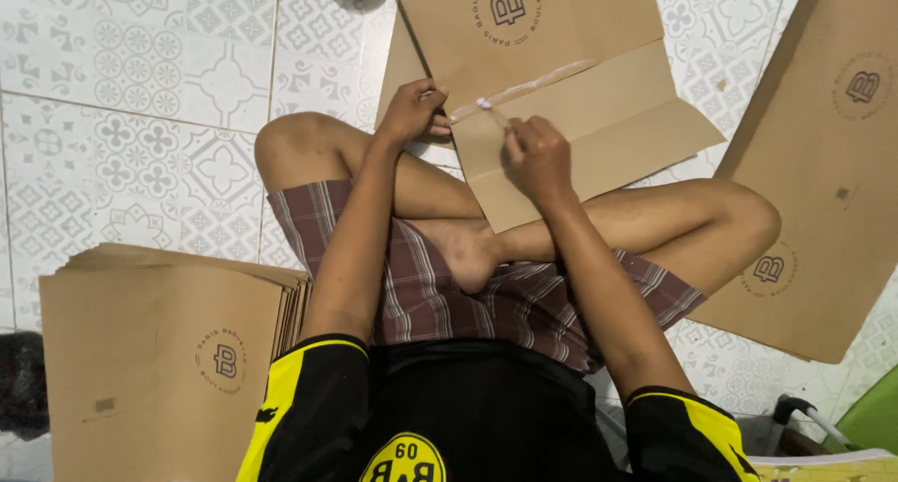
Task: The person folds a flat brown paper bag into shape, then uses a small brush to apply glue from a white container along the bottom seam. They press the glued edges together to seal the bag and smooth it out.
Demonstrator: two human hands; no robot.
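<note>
Since the brown paper bag (561, 117) lies flat across the person's crossed legs with its flap folded open, gluing goes best if the sheet stays taut and the bead runs straight along the shiny glue line (524, 87). The left hand (412, 112) pinches the bag's left edge, pinning it. The right hand (535, 154) is clenched around a thin applicator stick (493, 112), its white tip on the seam. The bag's top is cut off by the frame, and how much glue sits on the tip is hard to make out.
</note>
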